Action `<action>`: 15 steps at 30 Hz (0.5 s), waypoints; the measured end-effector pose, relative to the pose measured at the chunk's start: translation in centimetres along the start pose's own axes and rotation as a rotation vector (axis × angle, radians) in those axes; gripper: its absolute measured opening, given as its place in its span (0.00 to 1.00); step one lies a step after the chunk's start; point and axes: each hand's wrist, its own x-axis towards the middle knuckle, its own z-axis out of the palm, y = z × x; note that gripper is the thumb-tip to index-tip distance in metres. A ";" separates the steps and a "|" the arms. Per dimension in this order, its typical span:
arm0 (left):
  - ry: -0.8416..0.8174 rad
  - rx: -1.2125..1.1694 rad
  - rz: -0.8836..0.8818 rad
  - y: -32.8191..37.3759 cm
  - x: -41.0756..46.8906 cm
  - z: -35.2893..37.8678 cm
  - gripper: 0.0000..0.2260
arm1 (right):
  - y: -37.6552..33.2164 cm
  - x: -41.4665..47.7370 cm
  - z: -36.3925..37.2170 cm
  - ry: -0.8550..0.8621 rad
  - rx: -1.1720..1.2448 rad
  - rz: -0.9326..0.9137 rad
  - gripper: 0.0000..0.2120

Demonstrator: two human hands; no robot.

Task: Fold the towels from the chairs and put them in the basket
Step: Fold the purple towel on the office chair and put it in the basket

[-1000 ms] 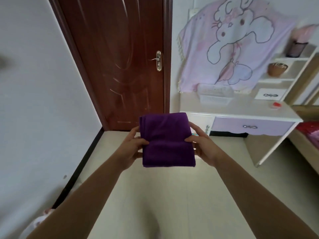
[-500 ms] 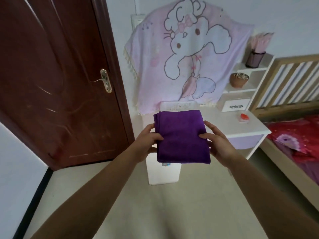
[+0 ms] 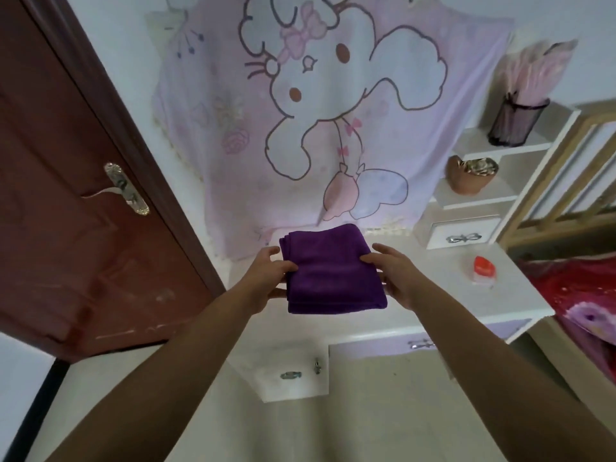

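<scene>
A folded purple towel (image 3: 333, 271) is held flat in the air above the white desk (image 3: 433, 308). My left hand (image 3: 266, 278) grips its left edge, thumb on top. On the opposite side my right hand (image 3: 396, 276) holds the right edge the same way. The towel hides the white basket that stood at the back of the desk in the earlier frames; only a thin strip of pale lattice (image 3: 386, 231) shows to the right of the towel. No chairs are in view.
A brown door (image 3: 73, 211) stands at the left. A pink cartoon cloth (image 3: 300, 121) hangs behind the desk. Shelves at the right carry a pen holder (image 3: 516, 121) and a brown bowl (image 3: 470, 176). A small red object (image 3: 484, 266) lies on the desk. A bed with a red cover (image 3: 583, 295) is at the far right.
I have turned right and stepped close to the desk. Both hands have carried the towel forward, so it now hangs over the desk top and covers the basket.
</scene>
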 end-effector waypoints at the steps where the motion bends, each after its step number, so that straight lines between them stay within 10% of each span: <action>1: 0.016 0.008 -0.022 0.1 1.1 0.1 0.28 | -0.1 1.5 0.2 -0.001 -0.010 0.028 0.31; 15: 0.019 0.507 0.081 -2.0 24.7 -2.5 0.30 | 1.6 22.9 3.4 0.065 -0.079 0.247 0.31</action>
